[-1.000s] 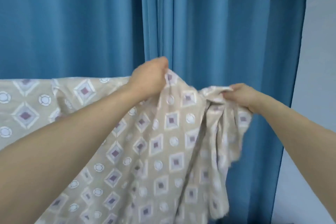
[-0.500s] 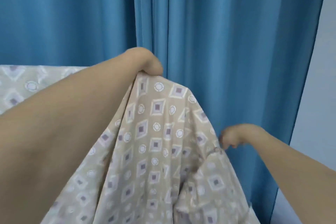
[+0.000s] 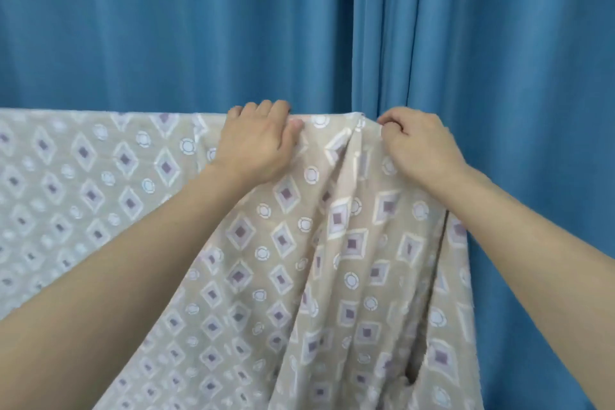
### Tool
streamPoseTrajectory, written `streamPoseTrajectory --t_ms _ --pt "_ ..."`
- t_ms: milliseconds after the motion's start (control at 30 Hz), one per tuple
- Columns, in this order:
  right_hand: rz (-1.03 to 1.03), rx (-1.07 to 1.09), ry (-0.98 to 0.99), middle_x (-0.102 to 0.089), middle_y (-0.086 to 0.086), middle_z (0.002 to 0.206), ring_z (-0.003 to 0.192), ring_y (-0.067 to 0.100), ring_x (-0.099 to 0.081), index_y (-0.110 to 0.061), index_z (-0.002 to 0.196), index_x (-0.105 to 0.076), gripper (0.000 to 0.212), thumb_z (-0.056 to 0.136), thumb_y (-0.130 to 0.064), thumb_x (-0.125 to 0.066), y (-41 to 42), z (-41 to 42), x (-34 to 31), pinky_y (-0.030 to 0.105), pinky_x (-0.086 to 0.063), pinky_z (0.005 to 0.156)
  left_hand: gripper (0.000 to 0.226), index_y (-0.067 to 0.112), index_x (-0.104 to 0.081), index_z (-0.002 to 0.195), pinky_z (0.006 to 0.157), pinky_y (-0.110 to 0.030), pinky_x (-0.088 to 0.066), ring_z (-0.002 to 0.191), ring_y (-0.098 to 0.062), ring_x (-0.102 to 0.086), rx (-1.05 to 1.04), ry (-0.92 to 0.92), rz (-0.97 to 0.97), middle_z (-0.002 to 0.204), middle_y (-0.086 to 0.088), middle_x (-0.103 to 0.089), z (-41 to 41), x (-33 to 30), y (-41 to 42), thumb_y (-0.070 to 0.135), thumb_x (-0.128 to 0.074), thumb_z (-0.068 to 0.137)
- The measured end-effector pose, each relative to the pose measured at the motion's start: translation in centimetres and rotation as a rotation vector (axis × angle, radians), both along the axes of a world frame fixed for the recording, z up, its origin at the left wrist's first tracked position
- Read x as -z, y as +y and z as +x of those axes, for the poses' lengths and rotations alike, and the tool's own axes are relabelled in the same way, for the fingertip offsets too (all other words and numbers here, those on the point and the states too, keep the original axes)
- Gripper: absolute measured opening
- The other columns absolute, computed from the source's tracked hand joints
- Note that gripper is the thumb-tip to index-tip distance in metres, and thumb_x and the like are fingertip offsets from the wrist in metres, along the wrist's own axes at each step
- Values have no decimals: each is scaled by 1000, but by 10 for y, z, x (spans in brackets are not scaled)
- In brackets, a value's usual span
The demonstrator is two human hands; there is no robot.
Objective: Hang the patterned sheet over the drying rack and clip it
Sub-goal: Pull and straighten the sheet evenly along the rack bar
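Since half a second ago both hands have come level at the top fold of the patterned sheet (image 3: pixel 332 243): the left hand (image 3: pixel 258 143) has dropped from its raised pull, and the right hand (image 3: pixel 419 146) has risen from lower down beside the cloth.

In the head view, the sheet hangs in front of the blue curtain (image 3: pixel 199 27), its upper fold forming a straight horizontal line from the left edge of the picture to the right hand. The rack itself is hidden under the cloth. The left hand lies on that fold with its fingers curled over the top and the thumb pressed against the near face of the fabric, gripping it. The right hand, just to the right, has its fingers curled and pinches the bunched corner of the sheet at the same height. Between the two hands the cloth gathers into deep creases that run downward. Left of the left hand the sheet lies flat and smooth.
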State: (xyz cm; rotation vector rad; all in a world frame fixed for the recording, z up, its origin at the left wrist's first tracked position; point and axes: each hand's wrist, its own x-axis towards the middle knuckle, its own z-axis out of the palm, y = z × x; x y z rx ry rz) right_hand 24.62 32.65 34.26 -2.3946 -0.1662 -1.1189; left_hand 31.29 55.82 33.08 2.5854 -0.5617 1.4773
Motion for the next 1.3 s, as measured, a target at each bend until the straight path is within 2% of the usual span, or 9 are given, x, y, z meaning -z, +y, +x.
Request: streamPoseTrajectory --t_ms 200,300,533,767,900,967,1067,1200,1300 --pt "-470 109 -88 -63 10 110 103 33 -54 -13 109 -59 36 96 -36 -34 96 21 -18 40 -38 85 49 11 -52 127 107 -48 -29 111 -28 -52 33 -42 -14 117 -3 -60 10 16 83 41 -27 98" --pt "-615 89 -108 -64 11 104 97 32 -56 -13 92 -49 30 97 -37 -31 149 31 -17 38 -31 77 50 12 -48 135 116 -52 -17 126 -24 -44 11 -43 -54 133 -2 -52 18 24 125 42 -29 99" --pt "-688 25 -90 -64 12 110 101 31 -60 -10 108 -54 39 99 -39 -29 276 63 -20 37 -30 74 56 12 -44 140 118 -52 -13 131 -23 -41 -64 -24 -105 139 -2 -49 36 27 251 44 -24 100" --pt "-720 1 -158 -63 10 111 100 31 -59 -11 110 -52 36 103 -35 -27 379 92 -16 36 -30 72 60 8 -42 141 114 -48 -24 132 -28 -38 -142 -25 -188 140 -9 -46 55 29 372 46 -31 95" --pt "-719 -25 -144 -62 8 109 98 30 -59 -11 108 -50 29 104 -30 -29 409 105 -19 33 -31 70 52 11 -49 120 103 -46 -36 116 -28 -45 -152 -81 -358 122 -8 -49 44 54 387 51 -50 88" --pt "-688 -60 -85 -62 8 106 95 30 -58 -12 106 -52 29 104 -31 -31 413 110 -24 33 -32 68 55 19 -47 98 85 -41 -42 94 -23 -52 -191 210 -484 97 4 -55 32 63 373 72 -44 83" --pt "-595 -130 51 -62 5 98 90 28 -57 -14 98 -57 33 102 -39 -36 408 115 -35 33 -38 67 73 23 -51 86 76 -35 -47 83 -17 -61 -211 601 -346 81 10 -63 26 71 337 92 -35 68" --pt "-549 -207 145 -56 0 76 75 22 -55 -17 74 -53 41 100 -44 -36 380 106 -48 32 -39 59 50 24 -48 87 68 -34 -48 80 -18 -60 -101 450 -203 83 9 -62 23 65 295 74 -44 81" --pt "-582 -181 188 -57 1 73 73 22 -56 -15 75 -55 46 99 -50 -36 334 87 -54 36 -47 65 39 22 -50 103 77 -38 -46 93 -20 -56 117 222 -109 98 6 -58 19 58 266 56 -43 86"
